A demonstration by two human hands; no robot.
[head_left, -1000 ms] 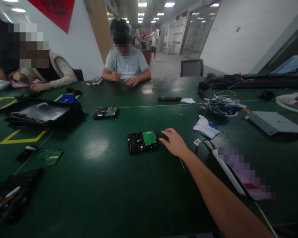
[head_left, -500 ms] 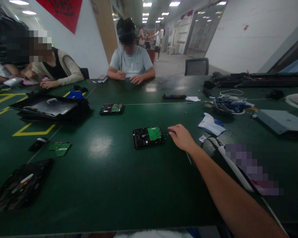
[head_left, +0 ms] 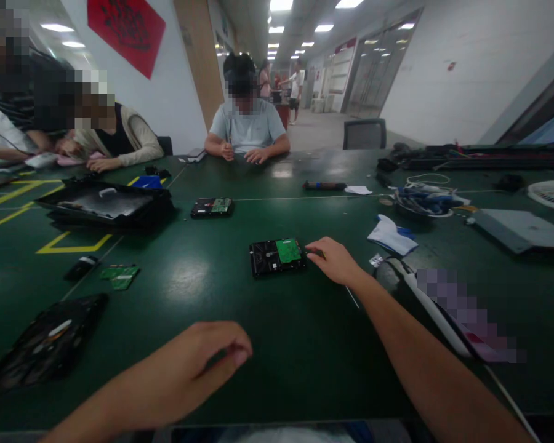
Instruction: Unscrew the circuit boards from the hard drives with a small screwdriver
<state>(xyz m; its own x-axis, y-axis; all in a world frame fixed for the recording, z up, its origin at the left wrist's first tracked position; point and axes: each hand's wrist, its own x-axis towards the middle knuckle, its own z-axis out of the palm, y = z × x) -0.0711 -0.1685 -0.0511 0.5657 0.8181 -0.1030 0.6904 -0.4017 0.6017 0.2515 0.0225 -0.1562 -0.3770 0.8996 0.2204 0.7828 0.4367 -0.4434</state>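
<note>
A hard drive (head_left: 264, 258) lies on the green table, its green circuit board facing up. At its right edge is my right hand (head_left: 332, 258), thumb and index finger brought together in a pinch. Whatever the fingertips hold is too small to make out. Under that hand, a thin light rod (head_left: 352, 296) sticks out on the table. My left hand (head_left: 212, 363) hovers over the near part of the table, its fingers curled round to the thumb with a gap inside. Nothing shows in it.
A second hard drive (head_left: 212, 207), stacked black trays (head_left: 106, 206), a green circuit board (head_left: 120, 275) and a dark flat part (head_left: 46, 341) lie leftward. At right are a glove (head_left: 391, 235), a power strip (head_left: 436, 314) and a metal box (head_left: 524, 229). A co-worker (head_left: 249, 126) sits opposite.
My left hand has come into view from the bottom left. My right hand has moved slightly left and down to the drive's edge, its fingers closing. The view has tilted up a little.
</note>
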